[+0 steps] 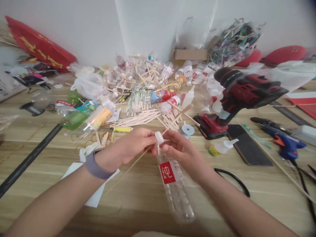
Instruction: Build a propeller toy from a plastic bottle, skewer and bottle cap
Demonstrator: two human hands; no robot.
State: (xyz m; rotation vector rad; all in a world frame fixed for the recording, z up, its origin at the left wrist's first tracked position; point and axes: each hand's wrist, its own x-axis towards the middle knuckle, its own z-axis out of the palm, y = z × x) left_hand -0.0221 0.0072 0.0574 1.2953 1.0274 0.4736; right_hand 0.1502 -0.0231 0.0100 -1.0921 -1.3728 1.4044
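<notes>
A clear plastic bottle (pixel 179 194) with a red and white label tilts in front of me, its white cap (pixel 159 137) pointing away. My left hand (pixel 137 144), a grey band on its wrist, is closed at the cap and neck from the left. A thin wooden stick (pixel 132 167) passes through its fingers and behind the neck, sloping up to the right. My right hand (pixel 179 149) curls around the bottle's neck from the right, thumb on the near side. Fingers hide part of the stick and neck.
A red and black cordless drill (pixel 243 93) stands to the right, near a phone (pixel 249 144), a glue bottle (pixel 222 147) and a blue glue gun (pixel 283 140). Flat wooden sticks (pixel 138 118) and several bottles crowd the back. A black bar (pixel 32 158) lies at left.
</notes>
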